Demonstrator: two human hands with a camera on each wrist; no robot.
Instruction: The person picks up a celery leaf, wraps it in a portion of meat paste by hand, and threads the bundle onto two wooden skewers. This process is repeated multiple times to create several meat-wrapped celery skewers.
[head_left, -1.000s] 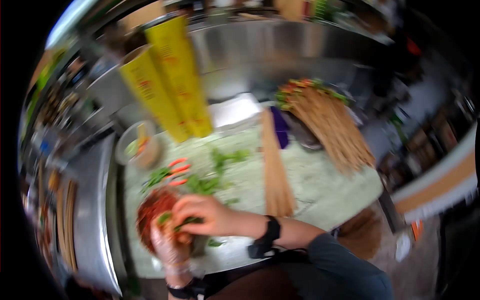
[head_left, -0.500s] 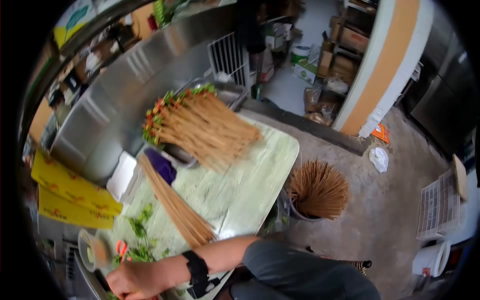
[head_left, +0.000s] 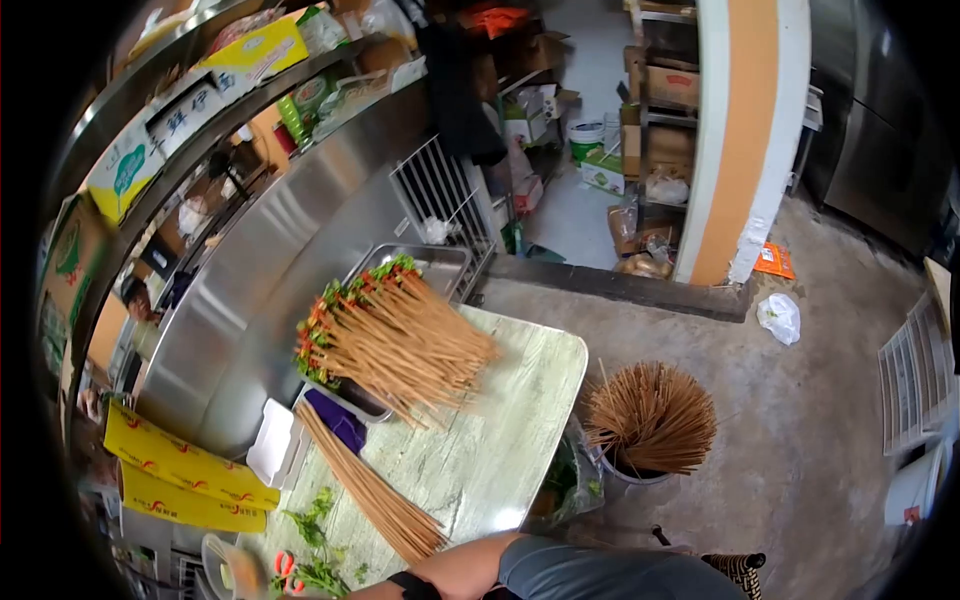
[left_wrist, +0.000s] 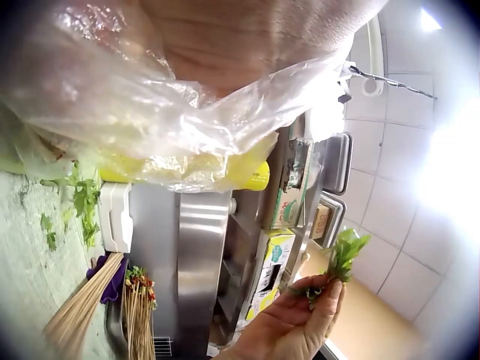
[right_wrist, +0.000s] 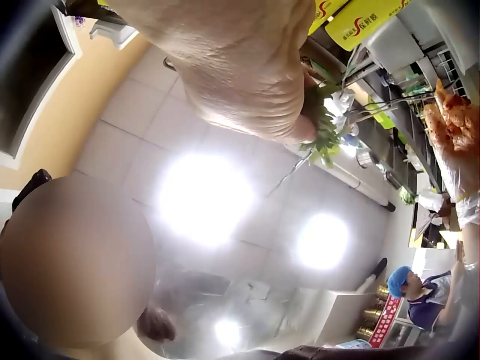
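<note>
In the left wrist view my bare right hand (left_wrist: pixel 289 326) pinches a leafy green sprig (left_wrist: pixel 345 259) between thumb and fingertips, raised above the table. The right wrist view shows the same right hand (right_wrist: pixel 225 67) from behind. My left hand (right_wrist: pixel 456 161) wears a clear plastic glove, with reddish, sauce-coated matter about its fingers; I cannot tell how they hold it. Both hands are outside the head view, where only my right forearm (head_left: pixel 465 570) shows. Near it lie coriander leaves (head_left: pixel 318 575), red chilli pieces (head_left: pixel 285 563) and a bundle of bare wooden skewers (head_left: pixel 370 485).
Filled skewers (head_left: pixel 400 340) with green and red tips lie across a metal tray (head_left: pixel 440 262). A white foam box (head_left: pixel 275 445), purple item (head_left: pixel 335 420), yellow boxes (head_left: pixel 190 465) and plastic tub (head_left: pixel 225 570) stand along the back. A bucket of skewers (head_left: pixel 650 420) stands on the floor.
The head view has swung right, so the bowl of red filling and both hands have left it. My right hand, earlier beside the gloved left over the bowl, is now raised apart with the sprig.
</note>
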